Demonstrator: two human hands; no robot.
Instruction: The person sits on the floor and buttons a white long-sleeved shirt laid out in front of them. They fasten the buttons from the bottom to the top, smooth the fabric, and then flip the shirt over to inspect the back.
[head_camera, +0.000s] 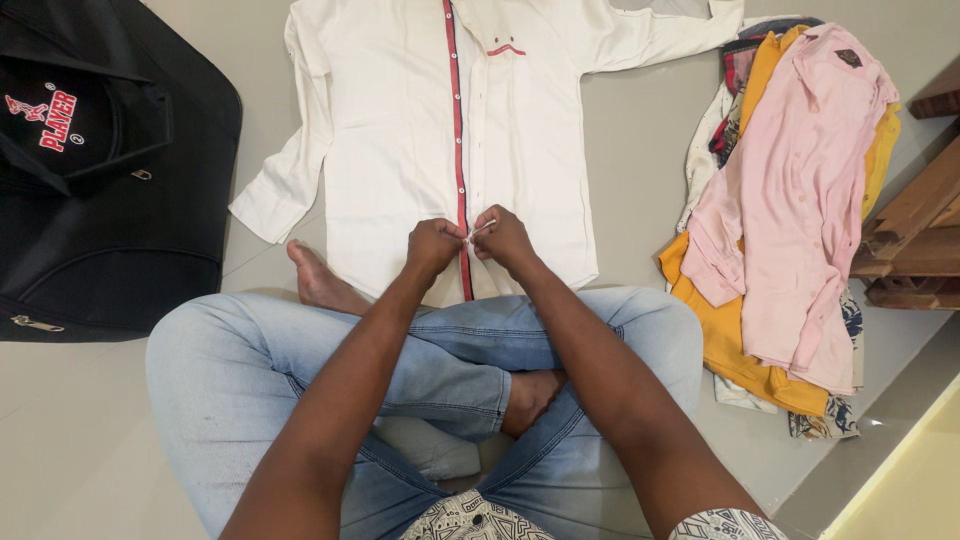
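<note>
White shirt (400, 130) lies flat on the floor (640, 150), front up, collar end away from me, sleeves spread out to both sides. Flat like this, the red placket strip (458, 120) runs straight down the middle to my hands, so the two front edges line up w/o bunching.

Left hand (432, 246) is clenched on the shirt front just left of the strip, near the hem; it pins the cloth. Right hand (503, 240) is pinched on the edge just right of the strip, w/ a small white bit sticking up between thumb & finger. Too small to tell if it's a fold of cloth or a button. Hands nearly touch, both at the lowest stretch of the placket.

I sit cross-legged in jeans (250, 370), bare foot (320, 280) just touching the hem's left part, so the hem sits close w/in easy reach.

Right side: pile of shirts (790, 220), pink on top, yellow under, patterned ones below, kept apart from the white one. Left: black bag (110, 200), zipped, well clear. Wooden furniture (915, 230) at far right edge.
</note>
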